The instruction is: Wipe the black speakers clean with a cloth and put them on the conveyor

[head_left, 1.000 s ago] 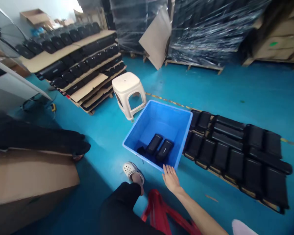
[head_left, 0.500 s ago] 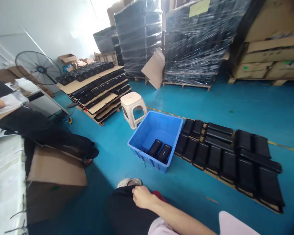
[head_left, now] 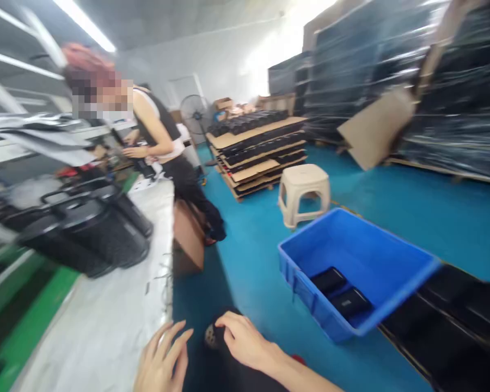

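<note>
My left hand [head_left: 163,356] is at the bottom, beside the white-covered table edge [head_left: 157,283], its fingers apart and nothing in it. To its right, over my dark-clothed leg, is my right hand [head_left: 245,338]; its fingers are bent, and what they hold, if anything, is hidden. A blue bin [head_left: 306,310] stands on the floor to the right with two black units [head_left: 351,302] inside. Several black cases [head_left: 92,231] stand together on the table at the left, blurred.
A person [head_left: 163,125] works at the table's far end, over a cardboard box [head_left: 188,239]. A beige stool [head_left: 304,188] stands behind the bin. Black units [head_left: 445,326] lie on the floor at the right. Farther back are stacked layers [head_left: 265,158] and wrapped pallets [head_left: 347,81].
The view has swung left, bringing the table, the black cases and the person's upper body into sight. My left hand has come into view. The bin appears farther right.
</note>
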The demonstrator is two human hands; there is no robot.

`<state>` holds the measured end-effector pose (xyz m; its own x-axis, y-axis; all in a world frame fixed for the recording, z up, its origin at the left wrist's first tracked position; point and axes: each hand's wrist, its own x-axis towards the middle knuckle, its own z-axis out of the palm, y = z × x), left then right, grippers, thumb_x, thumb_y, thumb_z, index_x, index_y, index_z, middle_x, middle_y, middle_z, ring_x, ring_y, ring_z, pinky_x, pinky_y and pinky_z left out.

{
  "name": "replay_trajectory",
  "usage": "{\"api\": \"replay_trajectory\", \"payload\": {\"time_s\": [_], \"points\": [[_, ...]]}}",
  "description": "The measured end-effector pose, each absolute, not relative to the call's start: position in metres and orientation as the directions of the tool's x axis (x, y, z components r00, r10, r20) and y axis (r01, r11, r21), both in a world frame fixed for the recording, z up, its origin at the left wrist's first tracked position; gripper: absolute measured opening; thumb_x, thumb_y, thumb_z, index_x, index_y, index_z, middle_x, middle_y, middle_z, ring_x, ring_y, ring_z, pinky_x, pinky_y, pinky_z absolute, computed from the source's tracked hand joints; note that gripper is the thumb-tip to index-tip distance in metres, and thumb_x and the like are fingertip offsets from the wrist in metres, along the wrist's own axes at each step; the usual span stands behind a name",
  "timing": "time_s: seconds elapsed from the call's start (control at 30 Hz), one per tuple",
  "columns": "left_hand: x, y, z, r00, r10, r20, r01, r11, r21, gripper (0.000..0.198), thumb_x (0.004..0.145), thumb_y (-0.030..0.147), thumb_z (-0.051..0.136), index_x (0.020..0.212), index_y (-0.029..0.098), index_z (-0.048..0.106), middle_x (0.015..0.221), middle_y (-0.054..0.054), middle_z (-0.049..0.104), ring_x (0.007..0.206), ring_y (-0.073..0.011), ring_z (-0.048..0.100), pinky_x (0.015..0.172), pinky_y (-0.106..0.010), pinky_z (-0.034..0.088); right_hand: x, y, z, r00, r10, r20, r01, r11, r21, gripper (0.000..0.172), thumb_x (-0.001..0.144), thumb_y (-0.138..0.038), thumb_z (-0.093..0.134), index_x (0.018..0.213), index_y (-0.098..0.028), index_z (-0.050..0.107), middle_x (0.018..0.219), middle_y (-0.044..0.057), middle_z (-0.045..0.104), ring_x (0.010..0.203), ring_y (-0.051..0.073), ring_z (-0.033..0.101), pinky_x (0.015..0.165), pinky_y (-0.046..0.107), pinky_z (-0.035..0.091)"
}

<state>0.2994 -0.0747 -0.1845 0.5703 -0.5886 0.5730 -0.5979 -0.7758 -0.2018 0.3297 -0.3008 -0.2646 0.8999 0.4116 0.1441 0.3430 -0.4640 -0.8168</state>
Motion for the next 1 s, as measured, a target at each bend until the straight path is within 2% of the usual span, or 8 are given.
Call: {"api": "replay_trajectory", "payload": {"time_s": [0.07,0.17,0.3,0.57,0.7,0.83,0.9,1.0], "points": [[0.287,-0.075,-0.154,0.699,-0.412,0.584,-0.461,-0.884,-0.072,0.025,0.089,0.017,0.053,0.111,0.023,0.064,0.108,-0.005,0.071,0.103,-0.0197,0.065,0.083,-0.03,0.056,0.342,-0.271,-0.241,0.811,0.511,0.284,0.484,-0.315,-0.816,0.037,0.081,-0.002,0.041,0.101,-0.02,0.066,0.101,0.004,0.069,0.095,0.016,0.065,0.088,0.026,0.05],[0.253,-0.076,-0.116,0.796,-0.165,0.583,-0.238,-0.97,0.049,0.028,0.091,0.013,0.05,0.114,0.023,0.061,0.11,-0.005,0.068,0.105,-0.0174,0.062,0.086,-0.029,0.055,0.35,-0.231,-0.21,0.631,0.618,0.469,0.624,-0.045,-0.78,0.034,0.079,0.0,0.038,0.094,-0.019,0.061,0.095,0.004,0.066,0.092,0.015,0.063,0.085,0.027,0.051],[0.201,-0.083,-0.097,0.835,0.188,0.518,0.091,-0.974,0.208,0.035,0.09,0.007,0.049,0.117,0.026,0.06,0.113,-0.003,0.066,0.106,-0.0163,0.06,0.088,-0.031,0.054,0.348,-0.186,-0.183,0.372,0.697,0.613,0.622,0.303,-0.722,0.031,0.083,-0.001,0.036,0.095,-0.02,0.057,0.094,0.005,0.063,0.089,0.015,0.061,0.081,0.028,0.051],[0.086,-0.1,-0.108,0.526,0.721,0.451,0.6,-0.69,0.404,0.033,0.092,0.008,0.044,0.109,0.026,0.066,0.111,-0.004,0.068,0.102,-0.0172,0.063,0.086,-0.033,0.054,0.285,-0.133,-0.157,0.063,0.716,0.695,0.442,0.605,-0.663,0.027,0.092,-0.006,0.037,0.093,-0.023,0.058,0.091,0.004,0.065,0.078,0.014,0.065,0.069,0.024,0.055],[0.012,-0.103,-0.126,0.237,0.853,0.466,0.732,-0.472,0.492,0.029,0.093,0.014,0.043,0.106,0.025,0.067,0.11,-0.005,0.068,0.104,-0.0182,0.064,0.089,-0.034,0.054,0.246,-0.104,-0.139,-0.171,0.649,0.741,0.441,0.724,-0.531,0.03,0.088,-0.005,0.038,0.097,-0.025,0.058,0.095,0.006,0.066,0.085,0.016,0.067,0.07,0.026,0.057],[-0.035,-0.096,-0.17,0.005,0.889,0.458,0.782,-0.289,0.553,0.037,0.09,0.01,0.04,0.113,0.022,0.066,0.113,-0.008,0.068,0.109,-0.0212,0.063,0.096,-0.041,0.052,0.19,-0.047,-0.121,-0.472,0.452,0.757,0.445,0.863,-0.238,0.031,0.084,-0.003,0.037,0.097,-0.022,0.059,0.093,0.006,0.067,0.085,0.018,0.066,0.072,0.03,0.056],[-0.038,-0.092,-0.192,-0.02,0.891,0.453,0.778,-0.271,0.567,0.044,0.082,0.003,0.041,0.113,0.022,0.066,0.113,-0.008,0.068,0.107,-0.0227,0.063,0.095,-0.043,0.053,0.155,-0.005,-0.106,-0.502,0.416,0.758,0.477,0.865,-0.159,0.032,0.083,-0.005,0.037,0.097,-0.02,0.06,0.094,0.006,0.068,0.086,0.018,0.065,0.076,0.031,0.056],[-0.025,-0.089,-0.213,0.072,0.862,0.503,0.755,-0.376,0.537,0.05,0.069,-0.003,0.044,0.105,0.023,0.068,0.105,-0.009,0.07,0.098,-0.0236,0.064,0.087,-0.039,0.056,0.1,0.07,-0.065,-0.395,0.469,0.79,0.571,0.799,-0.189,0.035,0.086,-0.01,0.036,0.111,-0.017,0.06,0.106,0.011,0.066,0.1,0.021,0.062,0.089,0.037,0.053]]}}
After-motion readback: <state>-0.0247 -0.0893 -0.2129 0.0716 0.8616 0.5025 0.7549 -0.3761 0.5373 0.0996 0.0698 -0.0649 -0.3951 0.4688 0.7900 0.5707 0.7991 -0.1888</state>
